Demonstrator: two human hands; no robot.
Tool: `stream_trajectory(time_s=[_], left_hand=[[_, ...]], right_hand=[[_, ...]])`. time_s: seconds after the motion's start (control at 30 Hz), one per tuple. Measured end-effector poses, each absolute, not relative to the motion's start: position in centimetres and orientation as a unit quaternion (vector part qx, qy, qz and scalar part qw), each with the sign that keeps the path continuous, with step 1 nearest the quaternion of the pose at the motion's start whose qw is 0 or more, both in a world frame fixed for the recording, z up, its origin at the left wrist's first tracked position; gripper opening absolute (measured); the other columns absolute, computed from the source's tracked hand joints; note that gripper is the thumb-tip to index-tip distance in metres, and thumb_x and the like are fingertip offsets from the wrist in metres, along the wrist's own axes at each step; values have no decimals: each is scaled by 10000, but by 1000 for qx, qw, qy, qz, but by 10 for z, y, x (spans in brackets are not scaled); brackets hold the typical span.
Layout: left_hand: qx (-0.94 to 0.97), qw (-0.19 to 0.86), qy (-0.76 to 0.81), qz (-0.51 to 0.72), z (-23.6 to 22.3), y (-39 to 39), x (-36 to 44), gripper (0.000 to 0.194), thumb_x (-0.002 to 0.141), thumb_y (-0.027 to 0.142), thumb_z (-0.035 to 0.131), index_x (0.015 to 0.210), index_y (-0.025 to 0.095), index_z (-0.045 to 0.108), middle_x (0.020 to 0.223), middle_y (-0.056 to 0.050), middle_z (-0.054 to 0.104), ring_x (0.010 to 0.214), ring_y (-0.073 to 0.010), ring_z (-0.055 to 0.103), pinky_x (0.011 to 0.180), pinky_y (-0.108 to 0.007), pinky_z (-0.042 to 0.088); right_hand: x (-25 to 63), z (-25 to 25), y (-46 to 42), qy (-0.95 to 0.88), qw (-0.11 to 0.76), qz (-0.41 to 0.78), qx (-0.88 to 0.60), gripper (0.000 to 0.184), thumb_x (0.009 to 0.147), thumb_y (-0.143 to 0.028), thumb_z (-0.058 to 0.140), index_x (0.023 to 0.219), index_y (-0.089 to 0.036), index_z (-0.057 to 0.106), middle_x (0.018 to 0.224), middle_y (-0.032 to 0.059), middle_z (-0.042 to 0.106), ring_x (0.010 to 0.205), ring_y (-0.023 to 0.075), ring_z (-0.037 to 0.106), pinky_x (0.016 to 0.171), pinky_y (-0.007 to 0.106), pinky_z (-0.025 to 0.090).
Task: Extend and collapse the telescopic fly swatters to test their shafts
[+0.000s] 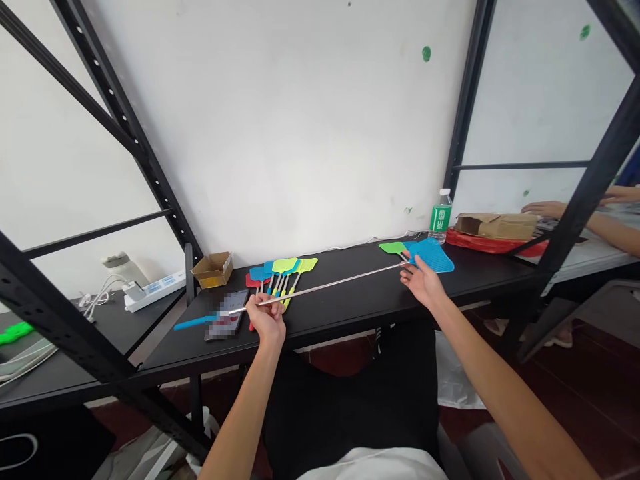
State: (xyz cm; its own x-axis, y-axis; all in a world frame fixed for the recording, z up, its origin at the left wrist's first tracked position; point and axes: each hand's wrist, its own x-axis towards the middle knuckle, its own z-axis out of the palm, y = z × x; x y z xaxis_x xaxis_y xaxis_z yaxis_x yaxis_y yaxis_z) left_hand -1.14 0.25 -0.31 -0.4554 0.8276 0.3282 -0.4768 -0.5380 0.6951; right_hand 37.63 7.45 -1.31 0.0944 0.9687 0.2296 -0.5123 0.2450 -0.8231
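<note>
A long fly swatter with a thin metal rod (pixel 330 285) stretches across the black table (pixel 350 313). Its blue head (pixel 433 255) lies at the right and its blue grip (pixel 193 323) points left. My left hand (pixel 267 317) is closed round the rod near the grip end. My right hand (pixel 423 280) pinches the rod where it meets the blue head. A green swatter head (pixel 393 247) lies just behind the blue one. Several collapsed swatters (pixel 285 272), blue, green and red, lie in a bunch beyond my left hand.
A phone (pixel 227 323) lies under the rod near my left hand. A small cardboard box (pixel 213 269) stands at the back left; a water bottle (pixel 440 217) at the back right. Black shelf posts (pixel 580 213) frame the table. Another person's arms (pixel 605 223) rest on the neighbouring table.
</note>
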Motion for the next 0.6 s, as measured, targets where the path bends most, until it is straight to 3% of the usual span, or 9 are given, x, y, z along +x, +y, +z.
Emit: stream_trajectory(time_s=[0.17, 0.33, 0.6], left_hand=[[347, 426, 282, 787, 0, 2, -8, 421, 891, 476, 491, 574, 205, 427, 438, 61, 332, 352, -69, 261, 448, -240, 297], [371, 440, 308, 758, 1, 2, -7, 416, 883, 469, 510, 571, 201, 451, 438, 58, 321, 357, -71, 288, 428, -224, 288], [421, 453, 352, 702, -3, 6, -3, 454, 819, 381, 678, 507, 193, 407, 412, 73, 318, 349, -49, 283, 410, -208, 287]], right_hand=[[369, -13, 71, -468, 638, 535, -296, 417, 773, -533, 752, 1043, -216, 737, 763, 17, 659, 587, 126, 539, 518, 262, 409], [369, -12, 69, -460, 647, 539, -282, 404, 756, -526, 772, 1029, -230, 737, 743, -1, 644, 581, 117, 532, 533, 264, 421], [376, -16, 75, -422, 674, 544, -267, 348, 728, -501, 799, 988, -281, 726, 746, -29, 621, 569, 100, 520, 543, 252, 452]])
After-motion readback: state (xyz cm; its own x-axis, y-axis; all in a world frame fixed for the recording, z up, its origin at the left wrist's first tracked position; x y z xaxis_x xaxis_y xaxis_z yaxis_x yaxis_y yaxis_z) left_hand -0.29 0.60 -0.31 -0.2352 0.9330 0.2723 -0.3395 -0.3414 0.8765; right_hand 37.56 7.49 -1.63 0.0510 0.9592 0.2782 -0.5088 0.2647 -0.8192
